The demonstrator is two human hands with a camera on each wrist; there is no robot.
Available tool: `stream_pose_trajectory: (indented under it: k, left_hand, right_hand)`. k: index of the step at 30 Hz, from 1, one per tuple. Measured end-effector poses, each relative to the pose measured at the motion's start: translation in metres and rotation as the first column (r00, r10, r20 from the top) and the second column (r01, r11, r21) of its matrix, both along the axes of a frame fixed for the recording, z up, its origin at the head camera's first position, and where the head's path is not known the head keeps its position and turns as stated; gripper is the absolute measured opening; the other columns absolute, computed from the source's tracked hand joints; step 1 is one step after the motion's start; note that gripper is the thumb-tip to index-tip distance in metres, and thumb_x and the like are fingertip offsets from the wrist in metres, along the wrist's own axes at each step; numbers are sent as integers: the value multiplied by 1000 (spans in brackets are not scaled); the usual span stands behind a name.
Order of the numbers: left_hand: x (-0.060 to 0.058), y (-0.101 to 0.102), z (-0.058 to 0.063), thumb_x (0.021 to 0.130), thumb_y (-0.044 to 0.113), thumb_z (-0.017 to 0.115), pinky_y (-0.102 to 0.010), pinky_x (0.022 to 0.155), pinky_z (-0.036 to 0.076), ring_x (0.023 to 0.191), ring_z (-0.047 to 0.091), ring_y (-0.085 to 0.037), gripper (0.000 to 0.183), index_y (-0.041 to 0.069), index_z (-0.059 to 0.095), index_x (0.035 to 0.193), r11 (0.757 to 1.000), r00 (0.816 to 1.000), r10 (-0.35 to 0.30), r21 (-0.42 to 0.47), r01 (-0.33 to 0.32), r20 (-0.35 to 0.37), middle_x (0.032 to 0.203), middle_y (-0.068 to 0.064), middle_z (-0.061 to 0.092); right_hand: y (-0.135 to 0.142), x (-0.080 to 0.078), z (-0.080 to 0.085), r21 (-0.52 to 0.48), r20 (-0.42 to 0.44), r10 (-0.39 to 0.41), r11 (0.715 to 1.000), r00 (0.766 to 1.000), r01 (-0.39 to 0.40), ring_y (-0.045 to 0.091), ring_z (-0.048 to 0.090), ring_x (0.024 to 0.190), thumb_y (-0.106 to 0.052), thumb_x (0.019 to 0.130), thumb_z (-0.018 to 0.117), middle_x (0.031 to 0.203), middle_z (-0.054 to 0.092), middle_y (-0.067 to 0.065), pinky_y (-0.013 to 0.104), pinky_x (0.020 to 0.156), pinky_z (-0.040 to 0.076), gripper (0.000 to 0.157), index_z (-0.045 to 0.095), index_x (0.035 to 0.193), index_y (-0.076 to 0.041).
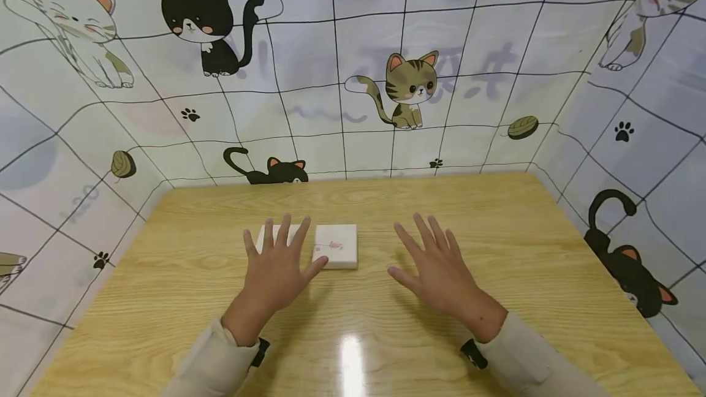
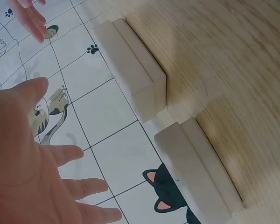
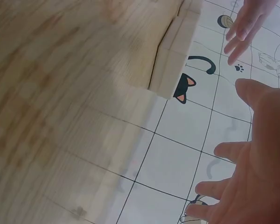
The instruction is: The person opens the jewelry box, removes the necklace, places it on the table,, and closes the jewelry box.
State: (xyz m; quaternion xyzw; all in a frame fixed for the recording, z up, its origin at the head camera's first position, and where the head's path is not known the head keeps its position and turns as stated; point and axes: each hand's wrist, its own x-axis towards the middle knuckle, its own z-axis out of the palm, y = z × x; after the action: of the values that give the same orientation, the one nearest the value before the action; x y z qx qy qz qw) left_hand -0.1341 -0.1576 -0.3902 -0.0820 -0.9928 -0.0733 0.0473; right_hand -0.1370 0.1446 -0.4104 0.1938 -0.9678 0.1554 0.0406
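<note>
A white, square, pink-printed box (image 1: 336,244) is sitting beside a similar white box (image 2: 198,172), left of centre on the far part of the pale wood-grain table (image 1: 524,250). The left hand (image 1: 276,274) and right hand (image 1: 441,277) are hovering empty, fingers spread; moving gently should avoid nudging either box.

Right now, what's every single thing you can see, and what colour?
Boxes: two, white, side by side on the table
Table: one, light wood, beneath the boxes
Backdrop: one, white with black lines, around the table
Printed cats: at least six, black, white or brown, on backdrop
Paw prints: four, black, on backdrop
Striped ovals: two, greenish-brown, on backdrop
Sleeves: two, beige, on arms
Wrist devices: two, black, at wrists
Left hand: one, bare, near boxes
Right hand: one, bare, right of boxes
</note>
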Motion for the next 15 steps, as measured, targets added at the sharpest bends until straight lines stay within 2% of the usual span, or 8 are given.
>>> stream_pose_trajectory:
  k: [9, 12, 15]
  left_hand:
    - [3, -8, -4, 94, 66, 51, -75, 113, 4, 149, 24, -47, 81, 22, 29, 159, 1000, 1000, 9, -5, -9, -2, 163, -19, 28]
    - [6, -11, -6, 94, 63, 52, -73, 114, 14, 145, 34, -46, 77, 21, 34, 157, 1000, 1000, 18, -7, -18, 19, 159, -19, 36]
    - [11, -12, -9, 95, 57, 56, -68, 109, 32, 136, 47, -43, 68, 17, 46, 150, 1000, 1000, 9, -12, -9, 0, 150, -18, 48]
  right_hand:
    - [-10, 4, -7, -58, 58, 24, 998, 998, -21, 48, 14, 151, -57, 95, 57, 165, 19, 19, 71, 115, 16, 76, 31, 158, -23]
    - [-12, 6, -8, -61, 75, 28, 998, 997, -23, 48, 17, 151, -54, 95, 60, 164, 22, 20, 70, 114, 19, 75, 32, 157, -22]
    - [-16, 6, -6, -89, 103, 40, 996, 994, -31, 47, 21, 150, -47, 95, 65, 163, 26, 20, 69, 113, 24, 75, 33, 157, -21]
